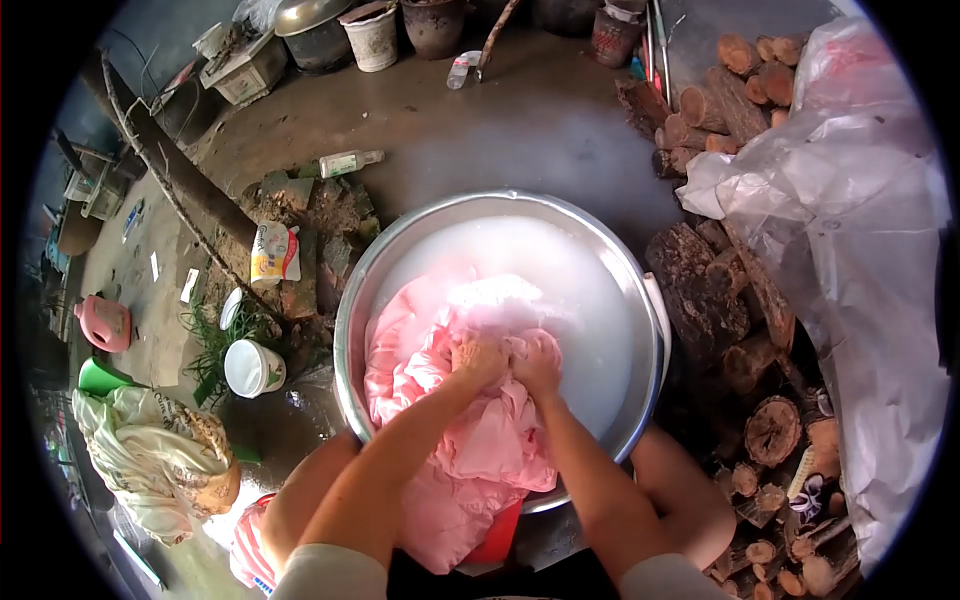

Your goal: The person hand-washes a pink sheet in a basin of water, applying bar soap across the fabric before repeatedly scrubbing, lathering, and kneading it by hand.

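A large metal basin stands between my knees, filled with cloudy whitish water. Pink cloth lies bunched in its left and near part, and some of it hangs over the near rim toward my lap. My left hand is closed on a fold of this cloth near the middle of the basin. Right beside it, my right hand grips the same wet bundle. The fingertips of both hands are partly hidden in the folds. Pale foam or wet cloth shows just beyond my hands. Something red shows under the hanging cloth.
Stacked firewood and a plastic sheet flank the basin on the right. To the left are a white tub, a yellow-white packet, a glass bottle, a pink jug and a sack. Pots line the back.
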Available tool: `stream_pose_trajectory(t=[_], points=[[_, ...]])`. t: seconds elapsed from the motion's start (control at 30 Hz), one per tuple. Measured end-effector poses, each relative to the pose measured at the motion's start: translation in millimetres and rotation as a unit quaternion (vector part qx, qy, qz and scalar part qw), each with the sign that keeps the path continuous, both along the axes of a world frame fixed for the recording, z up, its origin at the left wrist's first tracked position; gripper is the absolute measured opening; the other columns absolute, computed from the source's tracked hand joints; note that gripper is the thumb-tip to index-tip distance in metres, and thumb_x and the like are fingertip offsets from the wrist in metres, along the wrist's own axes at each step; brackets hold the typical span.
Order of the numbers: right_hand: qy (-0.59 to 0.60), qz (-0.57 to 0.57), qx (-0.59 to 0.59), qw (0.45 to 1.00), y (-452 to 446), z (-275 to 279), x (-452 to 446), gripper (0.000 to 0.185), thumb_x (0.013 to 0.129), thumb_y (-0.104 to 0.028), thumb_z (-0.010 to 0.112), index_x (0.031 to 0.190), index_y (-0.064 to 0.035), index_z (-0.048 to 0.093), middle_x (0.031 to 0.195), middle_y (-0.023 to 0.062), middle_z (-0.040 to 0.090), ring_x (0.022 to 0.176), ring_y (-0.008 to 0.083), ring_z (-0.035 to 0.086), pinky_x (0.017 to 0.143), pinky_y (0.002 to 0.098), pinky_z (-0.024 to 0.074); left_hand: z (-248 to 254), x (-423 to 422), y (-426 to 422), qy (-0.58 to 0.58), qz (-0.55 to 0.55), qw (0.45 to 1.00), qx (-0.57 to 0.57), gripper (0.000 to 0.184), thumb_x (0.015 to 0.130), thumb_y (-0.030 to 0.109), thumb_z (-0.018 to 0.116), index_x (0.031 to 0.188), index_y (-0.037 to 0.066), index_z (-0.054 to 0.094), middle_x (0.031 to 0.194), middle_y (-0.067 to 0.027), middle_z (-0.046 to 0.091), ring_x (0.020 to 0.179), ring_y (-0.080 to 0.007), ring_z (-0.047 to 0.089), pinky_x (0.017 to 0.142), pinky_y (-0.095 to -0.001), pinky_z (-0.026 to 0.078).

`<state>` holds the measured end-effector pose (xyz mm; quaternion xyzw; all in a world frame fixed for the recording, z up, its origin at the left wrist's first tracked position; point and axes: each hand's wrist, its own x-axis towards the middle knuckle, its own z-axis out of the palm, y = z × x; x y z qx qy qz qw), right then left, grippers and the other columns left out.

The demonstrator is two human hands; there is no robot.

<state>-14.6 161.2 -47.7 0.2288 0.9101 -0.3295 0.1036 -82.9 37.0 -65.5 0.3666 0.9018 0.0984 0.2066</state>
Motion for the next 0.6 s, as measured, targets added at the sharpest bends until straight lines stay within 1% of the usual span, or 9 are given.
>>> stream_pose_trajectory(t=[0.03, 0.13, 0.2, 0.3, 0.33, 0.37, 0.4, 0.47, 0.6], points=[[-0.046, 0.067, -0.065, 0.995, 2.1, 19.4, 1.4, 0.044, 0.088, -0.037, 0.055, 0.120, -0.0071, 0.058, 0.135, 0.0218, 0.045, 0.124, 0.0423, 0.041, 0.099, 0.0503, 0.0373, 13.2, -0.7, -8.9, -0.032, -0.084, 0.995, -0.041, 0.038, 0.088, 0.037, 0.048, 0.101, 0.005, 0.064, 0.112, -0.0192, 0.059, 0.111, -0.0360, 0.053, 0.093, -0.0617, 0.036], [0.253, -0.012, -0.147, 0.956, -23.0, 56.2, 51.2, 0.038, 0.082, -0.033, 0.062, 0.104, -0.0029, 0.063, 0.120, 0.0188, 0.053, 0.112, 0.0408, 0.048, 0.094, 0.0472, 0.0396, 69.8, 22.8, -51.7, -0.187, 0.033, 0.946, 0.262, 0.025, 0.083, 0.025, 0.054, 0.089, 0.002, 0.063, 0.098, -0.0169, 0.062, 0.103, -0.0340, 0.056, 0.088, -0.0600, 0.037], [0.364, 0.047, -0.018, 0.930, -52.8, 107.3, 88.5, 0.020, 0.079, -0.024, 0.060, 0.090, -0.0079, 0.062, 0.098, 0.0106, 0.054, 0.093, 0.0361, 0.053, 0.087, 0.0532, 0.0377, 127.6, 49.0, -80.2, -0.065, -0.086, 0.941, 0.320, 0.019, 0.077, 0.018, 0.058, 0.086, 0.001, 0.061, 0.095, -0.0166, 0.060, 0.098, -0.0327, 0.055, 0.084, -0.0535, 0.040], [0.384, 0.106, -0.018, 0.917, -85.0, 112.5, 132.5, 0.020, 0.071, -0.025, 0.067, 0.084, -0.0108, 0.061, 0.097, 0.0119, 0.055, 0.092, 0.0344, 0.052, 0.088, 0.0531, 0.0361, 139.9, 63.1, -102.9, 0.065, -0.235, 0.876, 0.416, 0.018, 0.072, 0.017, 0.061, 0.082, 0.002, 0.060, 0.091, -0.0154, 0.058, 0.096, -0.0317, 0.054, 0.081, -0.0473, 0.041], [0.349, 0.094, 0.019, 0.932, -84.4, 94.4, 124.2, 0.021, 0.072, -0.026, 0.067, 0.087, -0.0114, 0.062, 0.097, 0.0120, 0.056, 0.091, 0.0333, 0.053, 0.085, 0.0528, 0.0383, 131.3, 58.2, -98.8, 0.043, -0.267, 0.878, 0.396, 0.016, 0.072, 0.017, 0.060, 0.081, 0.004, 0.062, 0.090, -0.0149, 0.059, 0.093, -0.0310, 0.058, 0.077, -0.0418, 0.045], [0.310, 0.082, 0.055, 0.946, -81.9, 71.3, 117.7, 0.023, 0.073, -0.026, 0.067, 0.090, -0.0120, 0.062, 0.097, 0.0122, 0.057, 0.091, 0.0322, 0.054, 0.081, 0.0524, 0.0405, 116.6, 53.6, -75.5, 0.058, -0.302, 0.945, 0.109, 0.019, 0.074, 0.023, 0.061, 0.081, 0.006, 0.063, 0.091, -0.0142, 0.060, 0.091, -0.0316, 0.059, 0.074, -0.0468, 0.045], [0.253, -0.027, 0.025, 0.967, -66.3, 24.2, 100.2, 0.024, 0.076, -0.026, 0.065, 0.095, -0.0122, 0.062, 0.097, 0.0127, 0.057, 0.093, 0.0319, 0.054, 0.079, 0.0513, 0.0421, 112.4, 43.1, -44.8, 0.068, -0.312, 0.929, -0.186, 0.023, 0.075, 0.028, 0.061, 0.081, 0.007, 0.063, 0.092, -0.0135, 0.060, 0.089, -0.0322, 0.060, 0.072, -0.0517, 0.046], [0.089, -0.116, -0.010, 0.989, -20.9, -31.5, 44.2, 0.032, 0.083, -0.030, 0.059, 0.110, -0.0120, 0.058, 0.108, 0.0134, 0.057, 0.102, 0.0332, 0.054, 0.083, 0.0487, 0.0439, -2.5, 14.0, -13.9, 0.029, 0.016, 0.992, 0.125, 0.012, 0.077, 0.021, 0.060, 0.078, 0.009, 0.063, 0.089, -0.0126, 0.061, 0.081, -0.0282, 0.063, 0.069, -0.0398, 0.052], [0.169, 0.002, 0.266, 0.949, -2.5, -36.0, 16.3, 0.039, 0.090, -0.036, 0.050, 0.120, -0.0112, 0.055, 0.121, 0.0154, 0.055, 0.107, 0.0358, 0.054, 0.090, 0.0439, 0.0440, -49.3, -3.8, -6.3, 0.148, 0.039, 0.979, 0.131, 0.033, 0.086, 0.035, 0.055, 0.109, 0.012, 0.059, 0.108, -0.0110, 0.059, 0.111, -0.0292, 0.052, 0.088, -0.0447, 0.046]])
